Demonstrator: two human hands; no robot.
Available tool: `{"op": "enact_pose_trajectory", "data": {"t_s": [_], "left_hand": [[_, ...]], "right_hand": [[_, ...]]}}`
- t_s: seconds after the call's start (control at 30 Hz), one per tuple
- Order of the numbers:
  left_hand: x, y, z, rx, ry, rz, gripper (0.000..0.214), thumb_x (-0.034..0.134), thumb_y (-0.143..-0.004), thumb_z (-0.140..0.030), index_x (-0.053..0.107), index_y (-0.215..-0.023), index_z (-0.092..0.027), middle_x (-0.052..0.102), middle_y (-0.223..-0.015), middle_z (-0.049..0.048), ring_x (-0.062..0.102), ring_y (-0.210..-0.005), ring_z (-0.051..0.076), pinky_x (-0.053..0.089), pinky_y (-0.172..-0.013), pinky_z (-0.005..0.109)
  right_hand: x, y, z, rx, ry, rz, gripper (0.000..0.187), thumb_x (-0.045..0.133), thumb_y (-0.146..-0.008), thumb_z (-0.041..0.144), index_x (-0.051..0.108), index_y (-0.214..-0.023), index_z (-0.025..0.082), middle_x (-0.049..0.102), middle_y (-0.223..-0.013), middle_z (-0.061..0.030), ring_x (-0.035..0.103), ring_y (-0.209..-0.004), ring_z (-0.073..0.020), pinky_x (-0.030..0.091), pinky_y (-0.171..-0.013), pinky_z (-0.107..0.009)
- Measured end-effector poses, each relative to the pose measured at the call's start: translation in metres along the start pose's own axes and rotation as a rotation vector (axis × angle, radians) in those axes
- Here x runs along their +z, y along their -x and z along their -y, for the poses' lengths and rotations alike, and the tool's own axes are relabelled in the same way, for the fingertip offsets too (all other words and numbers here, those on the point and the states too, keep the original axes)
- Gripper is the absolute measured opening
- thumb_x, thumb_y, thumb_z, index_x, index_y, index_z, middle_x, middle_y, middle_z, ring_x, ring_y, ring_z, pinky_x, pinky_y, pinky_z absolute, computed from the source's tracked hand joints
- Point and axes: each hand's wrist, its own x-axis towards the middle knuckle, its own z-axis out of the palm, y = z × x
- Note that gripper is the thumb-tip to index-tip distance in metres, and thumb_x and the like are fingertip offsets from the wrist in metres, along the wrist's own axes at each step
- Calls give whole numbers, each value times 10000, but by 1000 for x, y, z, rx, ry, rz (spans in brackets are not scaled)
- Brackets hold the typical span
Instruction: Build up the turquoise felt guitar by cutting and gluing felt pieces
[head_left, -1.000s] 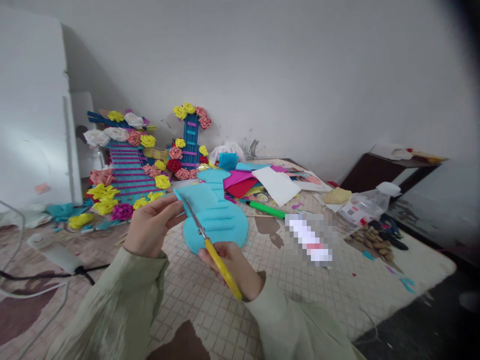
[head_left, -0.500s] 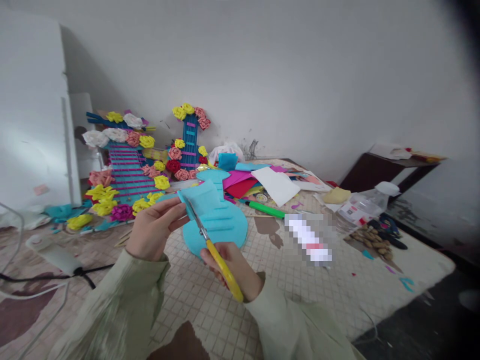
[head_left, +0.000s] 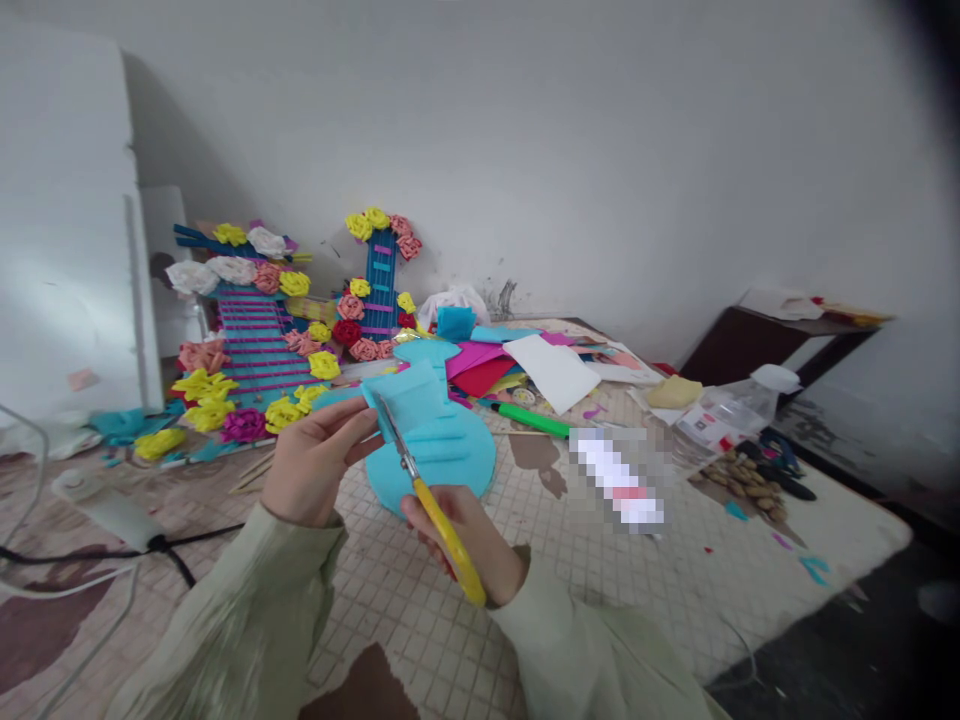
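Between the thumb and fingers of my left hand (head_left: 313, 462) is a light-blue paper sheet (head_left: 416, 392), held up off the table by its left edge. My right hand (head_left: 466, 535) is closed on yellow-handled scissors (head_left: 448, 540). Their blades point up and left and lie against the sheet close to my left fingertips; whether they are cutting through it I cannot tell. Beneath the sheet lies a rounded light-blue cut-out (head_left: 457, 465) with raised strips across it, partly covered by the sheet and my hands.
Flower-trimmed paper models (head_left: 262, 340) stand at the back left. Coloured paper sheets (head_left: 480, 368) are piled behind the cut-out. To the right lie a green-handled tool (head_left: 532, 418), a clear plastic bottle (head_left: 724, 415) and peanuts (head_left: 742, 480). A white glue gun (head_left: 105, 510) with cables sits left.
My left hand and the paper sheet have shifted slightly to the right, towards the scissors. My right hand stays nearly in place.
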Motion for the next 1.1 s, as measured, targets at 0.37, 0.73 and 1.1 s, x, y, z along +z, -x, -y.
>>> {"op": "enact_pose_trajectory", "data": {"t_s": [0.37,0.73,1.1], "left_hand": [[-1,1,0,-2,10,-14,343,821,-458,-278,705,-757,-155,717,-714,-10,652,-686,122,561,-650,208],[1,-1,1,-6,17,-14,350,825,-451,-275,704,-756,-153,720,-708,-12,654,-682,119,565,-650,204],[0,-1,2,-1,-7,8,355,819,-471,-294,710,-782,-158,722,-748,-4,656,-716,134,565,-666,225]], "right_hand": [[1,-1,-2,22,9,4,537,440,-765,677,361,-580,180,319,-448,63,295,-402,-42,182,-394,-206],[1,-1,-1,25,-2,11,539,457,-763,664,346,-552,181,317,-427,62,286,-392,-40,174,-398,-215],[2,-1,-2,-1,28,-36,518,456,-767,656,378,-576,181,327,-434,60,296,-407,-51,166,-414,-224]]}}
